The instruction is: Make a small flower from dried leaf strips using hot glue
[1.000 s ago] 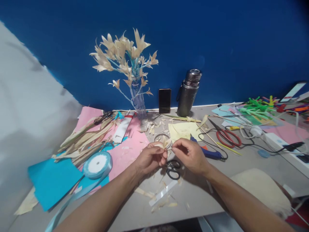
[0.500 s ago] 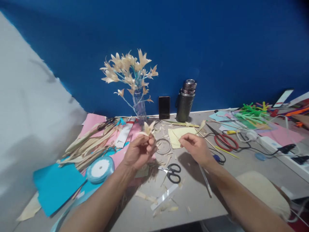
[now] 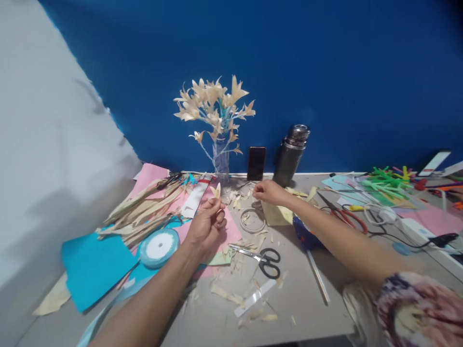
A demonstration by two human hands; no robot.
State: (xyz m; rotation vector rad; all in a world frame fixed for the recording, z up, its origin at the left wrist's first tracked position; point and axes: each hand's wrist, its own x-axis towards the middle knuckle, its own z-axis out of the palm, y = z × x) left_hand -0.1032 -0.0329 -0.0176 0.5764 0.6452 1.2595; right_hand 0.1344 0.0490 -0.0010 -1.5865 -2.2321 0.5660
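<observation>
Your left hand (image 3: 206, 225) pinches a small flower (image 3: 216, 192) while your right hand (image 3: 272, 193), fingers bunched together, hovers near the phone (image 3: 256, 164).

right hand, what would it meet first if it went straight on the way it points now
Probably the clear vase: the right hand points left and slightly away, toward its lower part. Depth is hard to judge, so it might brush the pale scraps on the table first.

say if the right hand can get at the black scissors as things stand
Probably yes: the black scissors lie on the table, nearer the person than the right hand, with scraps close by but nothing covering the handles. Whether the hand is empty is unclear.
</observation>
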